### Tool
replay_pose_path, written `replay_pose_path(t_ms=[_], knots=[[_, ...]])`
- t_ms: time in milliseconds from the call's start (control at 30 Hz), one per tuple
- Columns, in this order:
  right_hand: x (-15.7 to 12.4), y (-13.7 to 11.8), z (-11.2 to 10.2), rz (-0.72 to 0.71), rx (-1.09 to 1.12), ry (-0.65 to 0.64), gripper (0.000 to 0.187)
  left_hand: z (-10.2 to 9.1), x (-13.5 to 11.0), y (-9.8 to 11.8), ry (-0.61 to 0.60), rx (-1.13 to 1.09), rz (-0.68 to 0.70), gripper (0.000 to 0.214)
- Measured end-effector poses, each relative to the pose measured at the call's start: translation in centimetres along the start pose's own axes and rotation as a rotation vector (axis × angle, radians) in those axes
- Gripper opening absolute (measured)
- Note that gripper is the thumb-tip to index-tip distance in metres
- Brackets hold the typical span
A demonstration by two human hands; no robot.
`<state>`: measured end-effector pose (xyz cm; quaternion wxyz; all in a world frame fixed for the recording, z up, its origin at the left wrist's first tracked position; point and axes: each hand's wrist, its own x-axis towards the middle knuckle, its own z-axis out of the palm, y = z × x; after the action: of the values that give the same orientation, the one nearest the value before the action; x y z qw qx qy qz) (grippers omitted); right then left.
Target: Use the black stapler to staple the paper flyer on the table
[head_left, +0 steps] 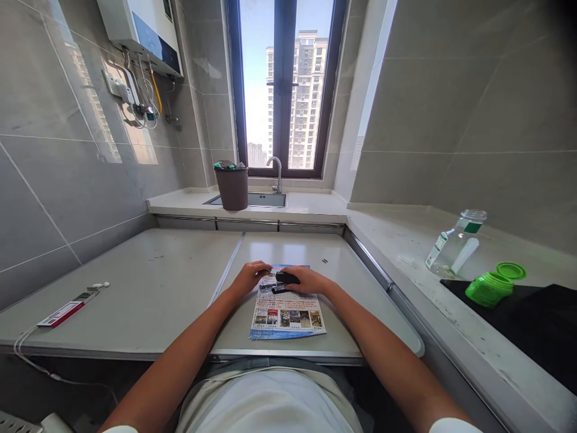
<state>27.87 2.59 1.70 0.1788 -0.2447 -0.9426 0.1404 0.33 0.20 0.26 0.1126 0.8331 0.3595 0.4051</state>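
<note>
R hand (310, 281) grips black plastic stapler (286, 278), 12 o'clock on blue-white printed sheets (286, 305); L hand (247, 278) curls, grip unclear. Prob. prepping stapler; next needs alignmt.

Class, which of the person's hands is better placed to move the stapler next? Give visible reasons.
The right, most likely: the right hand has its fingers on the black part of the stapler, above the paper; the left hand is near its other end, contact unclear.
</note>
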Motion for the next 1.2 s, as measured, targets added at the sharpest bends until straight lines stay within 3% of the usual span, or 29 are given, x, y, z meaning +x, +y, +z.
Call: replay_pose_path(t_ms=[233, 433, 633, 900, 1200], knots=[[0.0, 0.1, 0.2, -0.001, -0.016, 0.007, 0.05, -0.4, 0.0, 0.4, 0.0, 0.047, -0.069, 0.017], [0.0, 0.1, 0.2, -0.006, -0.03, 0.017, 0.046, -0.4, -0.1, 1.5, -0.082, 0.114, -0.144, 0.019], [0.1, -0.2, 0.6, 0.053, -0.088, 0.049, 0.032, -0.1, -0.3, 1.9, -0.173, 0.046, -0.082, 0.021], [0.2, -0.4, 1.1, 0.112, -0.1, 0.192, 0.03, -0.2, -0.3, 2.0, -0.267, 0.019, -0.01, 0.019], [0.1, -0.5, 0.7, 0.12, -0.112, 0.22, 0.031, -0.2, -0.2, 2.0, -0.233, 0.099, -0.005, 0.017]])
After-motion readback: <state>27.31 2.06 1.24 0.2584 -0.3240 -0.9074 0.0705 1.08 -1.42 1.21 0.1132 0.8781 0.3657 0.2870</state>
